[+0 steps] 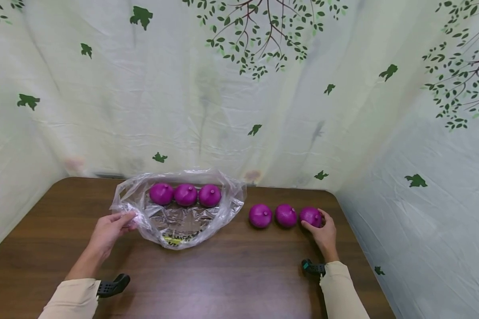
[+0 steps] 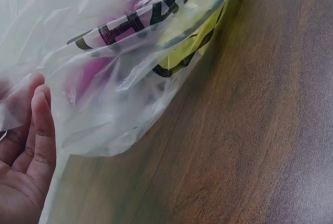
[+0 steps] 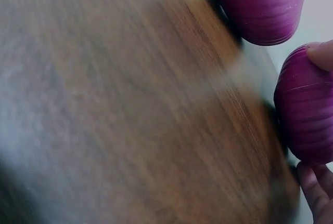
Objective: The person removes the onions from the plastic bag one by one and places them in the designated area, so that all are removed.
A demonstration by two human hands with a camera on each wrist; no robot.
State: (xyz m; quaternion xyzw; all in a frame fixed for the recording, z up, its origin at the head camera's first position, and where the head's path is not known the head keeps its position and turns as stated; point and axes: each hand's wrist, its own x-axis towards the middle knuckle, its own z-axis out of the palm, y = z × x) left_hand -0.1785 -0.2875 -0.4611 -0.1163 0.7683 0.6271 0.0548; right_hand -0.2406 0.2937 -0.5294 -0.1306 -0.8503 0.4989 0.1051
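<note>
A clear plastic bag (image 1: 232,208) lies open on the table, with three purple onions (image 1: 185,195) in a row at its far side. My left hand (image 1: 107,231) pinches the bag's left edge; in the left wrist view the thin film of the bag (image 2: 122,122) passes between thumb and fingers. Right of the bag, three more purple onions stand in a row. Around the rightmost onion (image 1: 309,216) my right hand (image 1: 326,234) has its thumb and fingers, gripping it from both sides. The right wrist view has this onion (image 3: 304,112) beside its neighbour (image 3: 260,8).
The brown wooden table (image 1: 223,279) ends just behind the bag and onions. A pale curtain (image 1: 163,110) with leaf prints hangs along the back and sides. Black lettering and a yellow patch (image 1: 173,240) show on the bag's near side.
</note>
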